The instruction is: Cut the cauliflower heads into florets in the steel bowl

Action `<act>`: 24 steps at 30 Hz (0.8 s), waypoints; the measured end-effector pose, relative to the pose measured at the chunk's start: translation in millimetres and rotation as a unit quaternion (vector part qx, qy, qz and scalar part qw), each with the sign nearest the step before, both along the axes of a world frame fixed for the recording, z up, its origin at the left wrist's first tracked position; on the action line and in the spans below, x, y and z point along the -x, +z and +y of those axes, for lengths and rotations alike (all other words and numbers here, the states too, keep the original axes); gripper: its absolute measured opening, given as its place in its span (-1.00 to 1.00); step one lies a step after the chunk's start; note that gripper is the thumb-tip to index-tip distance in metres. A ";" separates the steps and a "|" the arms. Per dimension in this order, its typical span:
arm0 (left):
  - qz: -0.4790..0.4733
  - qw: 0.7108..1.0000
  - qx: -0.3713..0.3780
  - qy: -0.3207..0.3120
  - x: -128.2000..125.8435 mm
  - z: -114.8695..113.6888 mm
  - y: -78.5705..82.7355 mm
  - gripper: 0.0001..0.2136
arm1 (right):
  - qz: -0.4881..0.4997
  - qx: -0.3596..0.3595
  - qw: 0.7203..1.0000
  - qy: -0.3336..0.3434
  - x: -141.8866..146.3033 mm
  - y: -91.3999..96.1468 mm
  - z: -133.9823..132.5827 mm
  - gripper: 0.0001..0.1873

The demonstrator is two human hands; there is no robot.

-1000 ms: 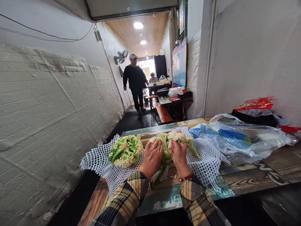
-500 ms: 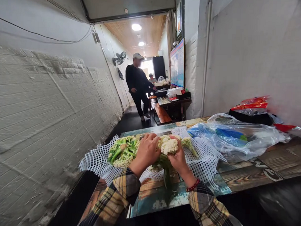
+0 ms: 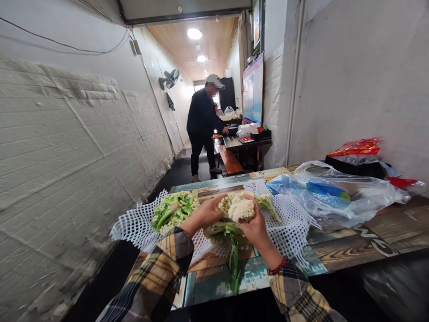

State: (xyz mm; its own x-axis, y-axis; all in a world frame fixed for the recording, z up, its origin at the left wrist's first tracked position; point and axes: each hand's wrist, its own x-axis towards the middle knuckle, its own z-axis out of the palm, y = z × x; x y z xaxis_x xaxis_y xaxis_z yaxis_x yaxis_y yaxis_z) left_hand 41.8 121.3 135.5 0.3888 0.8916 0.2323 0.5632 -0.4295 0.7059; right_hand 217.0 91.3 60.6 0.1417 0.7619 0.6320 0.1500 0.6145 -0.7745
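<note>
Both hands are at a cauliflower [image 3: 241,210] with creamy florets, green stalks and a leaf that hangs toward the table's near edge. My left hand [image 3: 210,211] grips its left side, thumb low and fingers behind the florets. On the right side, my right hand [image 3: 255,226] is closed around a floret clump, with its fingertips partly hidden. White foam netting [image 3: 293,228] lies spread beneath on the table. A pile of cut cauliflower pieces [image 3: 174,211] with green stems rests on the netting to the left.
A clear plastic bag [image 3: 361,203] with something blue inside lies on the patterned table [image 3: 384,232] at right. Behind it stands a black tray [image 3: 357,167] with red packaging. Farther back, a person in dark clothes [image 3: 204,118] leans over another table [image 3: 232,142].
My left hand has lowered and opened out a little from over the cauliflower to its left side. My right hand keeps its hold. The person at the back has stepped right and bent forward.
</note>
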 end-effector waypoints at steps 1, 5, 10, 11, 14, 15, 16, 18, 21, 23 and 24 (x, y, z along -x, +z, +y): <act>-0.013 1.000 0.006 0.013 2.5 -4.2 -6.2 -0.36 | -0.007 0.010 0.999 -0.039 -2.1 -1.2 -0.1 -0.31; -0.052 0.994 -0.053 0.082 -1.0 -23.6 -33.4 -0.34 | -0.045 0.035 0.978 -0.203 -4.5 -12.3 -3.1 -0.30; -0.050 0.974 -0.152 0.162 -28.1 -52.3 -61.1 -0.40 | -0.123 0.041 0.951 -0.282 -7.5 -37.9 -9.6 -0.49; -0.045 0.970 -0.163 0.175 -33.2 -57.4 -64.3 -0.41 | -0.130 0.046 0.952 -0.274 -10.7 -44.2 -10.7 -0.51; -0.023 0.963 -0.183 0.196 -45.6 -69.1 -68.4 -0.43 | -0.134 0.071 0.965 -0.216 -23.3 -63.1 -12.0 -0.58; -0.014 0.962 -0.187 0.199 -48.8 -71.8 -68.4 -0.42 | -0.122 0.086 0.969 -0.196 -27.4 -68.8 -11.5 -0.62; -0.003 0.961 -0.189 0.199 -51.6 -73.9 -67.9 -0.42 | -0.101 0.103 0.973 -0.181 -30.8 -73.9 -10.5 -0.67; 0.015 0.961 -0.192 0.198 -55.1 -76.4 -66.8 -0.42 | -0.048 0.133 0.974 -0.175 -34.4 -82.0 -7.5 -0.74; 0.017 0.962 -0.196 0.192 -52.9 -76.0 -66.8 -0.44 | 0.008 0.145 0.970 -0.193 -30.4 -87.6 -2.5 -0.68; -0.002 0.961 -0.207 0.183 -46.2 -74.2 -68.6 -0.46 | 0.048 0.139 0.969 -0.199 -22.9 -86.4 -0.7 -0.61; -0.014 0.960 -0.214 0.180 -42.0 -73.3 -69.7 -0.47 | 0.078 0.135 0.967 -0.202 -18.6 -84.6 -0.5 -0.58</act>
